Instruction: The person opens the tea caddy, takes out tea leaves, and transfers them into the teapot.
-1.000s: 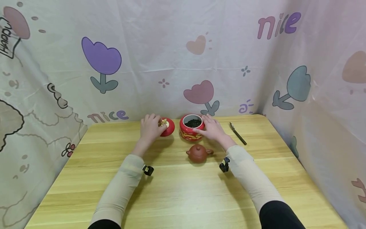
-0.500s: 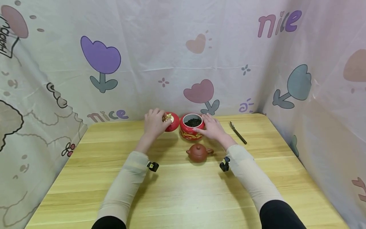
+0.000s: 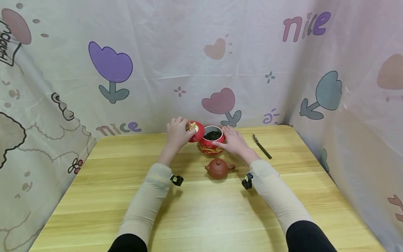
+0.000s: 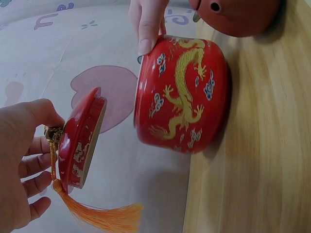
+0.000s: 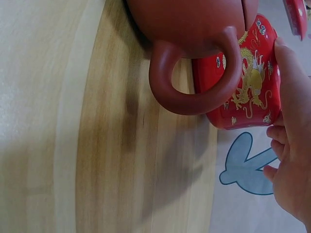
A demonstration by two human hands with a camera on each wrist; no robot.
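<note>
My left hand (image 3: 177, 133) pinches the gold knob of a red domed lid (image 4: 80, 141), held tilted above the table at the left of the jar's mouth. An orange tassel (image 4: 109, 216) hangs from the knob. The red jar (image 4: 184, 97) stands upright, decorated with a gold dragon, and dark tea leaves (image 3: 212, 135) show inside its white mouth. At the jar's right side, my right hand (image 3: 233, 140) grips it near the rim, thumb at the front and fingers behind. A brown clay teapot (image 3: 218, 169) sits just in front of the jar, its handle pointing right.
A slim dark pen-like stick (image 3: 262, 147) with a silvery tip lies to the right of the jar. The wooden table (image 3: 217, 217) ends just behind the jar, where a printed curtain (image 3: 157, 70) hangs. Beige sleeves (image 3: 146, 199) carry small black wrist cameras (image 3: 177, 180).
My left hand has carried the lid rightward and slightly up, from beside the jar to the left edge of its mouth. My right hand, the jar and the teapot have stayed in place.
</note>
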